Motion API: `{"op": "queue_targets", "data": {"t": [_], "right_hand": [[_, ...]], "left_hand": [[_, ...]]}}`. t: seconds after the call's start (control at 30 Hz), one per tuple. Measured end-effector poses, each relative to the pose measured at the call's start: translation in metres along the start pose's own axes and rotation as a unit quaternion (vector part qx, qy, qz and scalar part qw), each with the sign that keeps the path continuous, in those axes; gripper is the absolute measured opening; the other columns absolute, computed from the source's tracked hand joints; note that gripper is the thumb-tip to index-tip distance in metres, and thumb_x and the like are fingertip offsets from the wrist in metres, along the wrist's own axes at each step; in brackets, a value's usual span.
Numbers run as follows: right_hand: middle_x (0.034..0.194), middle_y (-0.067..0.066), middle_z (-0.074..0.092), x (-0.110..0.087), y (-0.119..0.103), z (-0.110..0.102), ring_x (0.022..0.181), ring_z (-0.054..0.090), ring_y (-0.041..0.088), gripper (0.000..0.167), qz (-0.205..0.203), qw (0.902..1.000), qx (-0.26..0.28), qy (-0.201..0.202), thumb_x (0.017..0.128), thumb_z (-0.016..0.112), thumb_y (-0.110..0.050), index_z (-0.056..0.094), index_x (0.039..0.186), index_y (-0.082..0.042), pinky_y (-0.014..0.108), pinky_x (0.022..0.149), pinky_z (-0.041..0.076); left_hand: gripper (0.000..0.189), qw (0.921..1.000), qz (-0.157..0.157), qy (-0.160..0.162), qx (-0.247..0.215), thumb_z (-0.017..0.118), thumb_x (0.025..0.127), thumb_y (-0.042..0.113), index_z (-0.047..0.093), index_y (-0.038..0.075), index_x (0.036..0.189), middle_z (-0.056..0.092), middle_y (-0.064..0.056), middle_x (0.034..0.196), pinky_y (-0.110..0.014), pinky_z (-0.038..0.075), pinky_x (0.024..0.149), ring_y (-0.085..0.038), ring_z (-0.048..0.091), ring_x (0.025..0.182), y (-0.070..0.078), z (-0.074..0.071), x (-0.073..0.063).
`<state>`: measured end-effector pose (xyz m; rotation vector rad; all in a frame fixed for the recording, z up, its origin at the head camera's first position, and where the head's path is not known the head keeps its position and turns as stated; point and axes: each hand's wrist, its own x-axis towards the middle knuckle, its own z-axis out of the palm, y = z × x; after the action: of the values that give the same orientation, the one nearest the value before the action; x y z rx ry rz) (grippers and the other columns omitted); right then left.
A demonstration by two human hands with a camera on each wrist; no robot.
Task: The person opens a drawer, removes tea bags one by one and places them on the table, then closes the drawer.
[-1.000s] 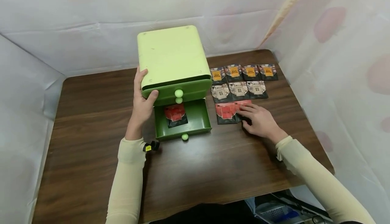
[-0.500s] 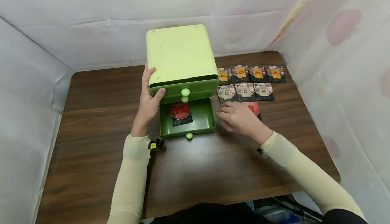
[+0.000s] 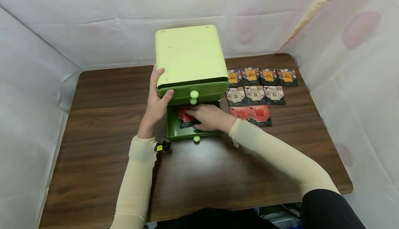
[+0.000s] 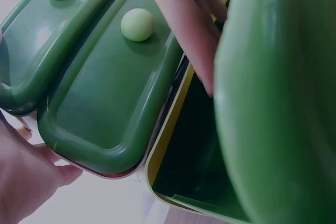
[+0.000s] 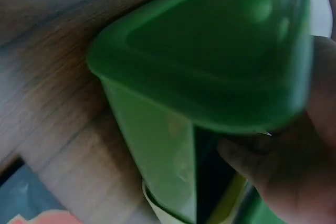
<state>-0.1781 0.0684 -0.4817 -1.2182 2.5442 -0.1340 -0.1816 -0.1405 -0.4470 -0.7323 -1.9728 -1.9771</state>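
Observation:
My left hand grips the left side of a light green two-drawer storage box, thumb against its upper drawer front. In the left wrist view, that left hand holds the box beside the knobbed fronts. The lower drawer is pulled out. My right hand reaches inside it, fingers over a red-and-black packet. The right wrist view shows this right hand behind the drawer front. Whether it pinches a packet is hidden.
Right of the box lie rows of flat packets: two red ones, three pale ones and several orange-labelled ones. The wooden table ends near the person's body. White curtains hang behind and beside it.
My right hand has moved left from the red packets into the open lower drawer. My left hand keeps its grip on the box. The head view has shifted slightly.

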Motion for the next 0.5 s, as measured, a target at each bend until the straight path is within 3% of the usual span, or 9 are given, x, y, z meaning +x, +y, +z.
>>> {"op": "queue_targets", "data": {"t": [0.1,0.2,0.33,0.5], "right_hand": [[0.152,0.005,0.035,0.013,0.002,0.006,0.122,0.051,0.024,0.080,0.000,0.9999,-0.010,-0.014,0.088,0.071,-0.041,0.034,0.153,-0.012,0.040,0.093,0.046],[0.150,0.006,0.039,0.021,0.006,0.014,0.112,0.056,0.022,0.083,-0.006,0.9999,-0.013,-0.002,0.086,0.073,-0.039,0.032,0.153,-0.013,0.039,0.088,0.048],[0.138,0.008,0.050,0.023,0.008,0.023,0.086,0.060,0.019,0.075,-0.017,0.9990,-0.020,0.037,0.085,0.073,-0.026,0.038,0.150,-0.010,0.038,0.073,0.050],[0.127,0.011,0.057,0.023,0.006,0.031,0.081,0.061,0.024,0.050,-0.043,0.9902,-0.049,0.123,0.093,0.062,-0.012,0.051,0.141,-0.007,0.041,0.066,0.052]], "left_hand": [[0.075,1.0000,-0.005,0.004,0.007,0.061,0.095,0.043,0.029,-0.003,0.144,-0.003,-0.012,0.161,-0.040,0.011,0.113,-0.019,0.000,0.146,0.003,-0.002,0.000],[0.076,0.9999,-0.011,0.006,0.010,0.061,0.094,0.045,0.029,-0.003,0.144,-0.003,-0.012,0.161,-0.040,0.011,0.113,-0.019,0.000,0.146,0.006,-0.002,0.001],[0.077,0.9998,-0.019,-0.003,0.010,0.060,0.094,0.046,0.028,-0.003,0.144,-0.004,-0.013,0.161,-0.040,0.010,0.113,-0.020,-0.002,0.146,0.009,-0.001,0.002],[0.079,0.9996,-0.026,-0.005,0.013,0.059,0.094,0.048,0.028,-0.003,0.145,-0.005,-0.013,0.161,-0.040,0.008,0.113,-0.020,-0.003,0.146,0.012,0.000,0.002]]}}
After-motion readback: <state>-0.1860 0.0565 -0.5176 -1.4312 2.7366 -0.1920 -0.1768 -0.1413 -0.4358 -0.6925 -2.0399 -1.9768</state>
